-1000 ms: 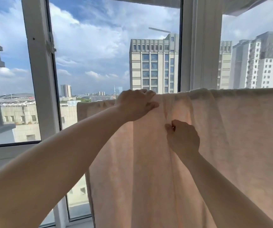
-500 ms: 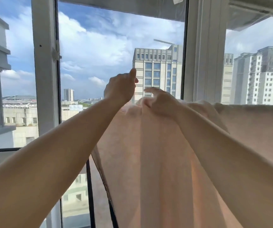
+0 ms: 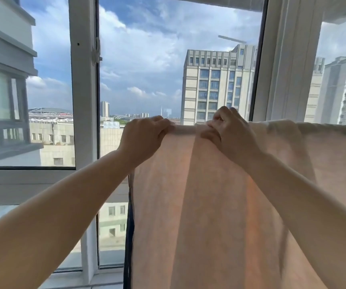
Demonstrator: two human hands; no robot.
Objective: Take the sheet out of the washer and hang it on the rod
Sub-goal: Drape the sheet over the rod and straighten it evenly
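Head view: your left hand (image 3: pixel 141 138) grips the sheet's (image 3: pixel 205 205) top left corner, right hand (image 3: pixel 229 133) pinches its top fold. Sheet hangs draped in front of the window (image 3: pixel 84 90); rod hidden.

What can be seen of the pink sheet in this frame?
The sheet is a thin, pale pink, slightly translucent cloth, backlit by the window. It hangs draped from a straight top edge, presumably over the rod, falling in long vertical folds out of frame below and to the right. The left hand grips its top left corner; the right hand pinches the top edge nearby.
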